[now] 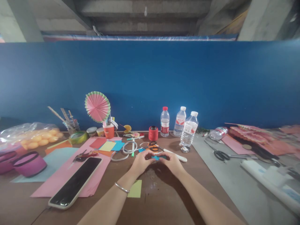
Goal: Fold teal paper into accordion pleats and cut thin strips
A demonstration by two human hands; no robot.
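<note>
Paper, square and pale yellow, lay just nearer than the left hand. Ahead of it, that hand and the right hand, fingers nearly closed, pinched a small bright-blue paper-like piece between them. Beyond both hands stood a red cylindrical thread spool and a red-capped clear plastic bottle.

Blue paper scrap, seemingly plain, red spool, green-edged pink fan, pale yellow square

Black smartphone, pale case, left, flat on pink paper sheets. Clear plastic bag of orange balls, far left. Red-capped clear plastic bottle, upright, near two white-capped clear bottles.
</note>
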